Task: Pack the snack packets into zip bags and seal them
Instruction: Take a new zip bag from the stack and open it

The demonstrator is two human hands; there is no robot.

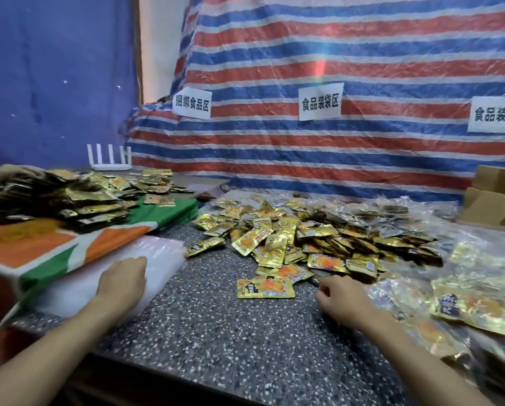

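- The loose snack packets [304, 241], gold foil with orange print, lie heaped on the middle of the speckled counter [216, 332]. One packet [265, 287] lies flat and apart at the near edge of the heap.
- The stack of empty zip bags [163, 250], clear plastic, lies left of the heap.
- The left hand [122, 278] rests on that stack, fingers close together and bent down onto the plastic. I cannot tell whether they pinch a bag.
- The right hand [342, 297] sits just beside the heap's near edge, fingers curled under. I cannot tell whether they hold anything.
- Filled bags [479, 294] crowd the right side, lying over one another.
- An orange, green and white cloth [40, 244] at the left carries a second heap of packets [69, 194].
- Behind stand a white router [109, 159], cardboard boxes [497, 197] and a striped tarp [333, 68] with paper signs [320, 102].
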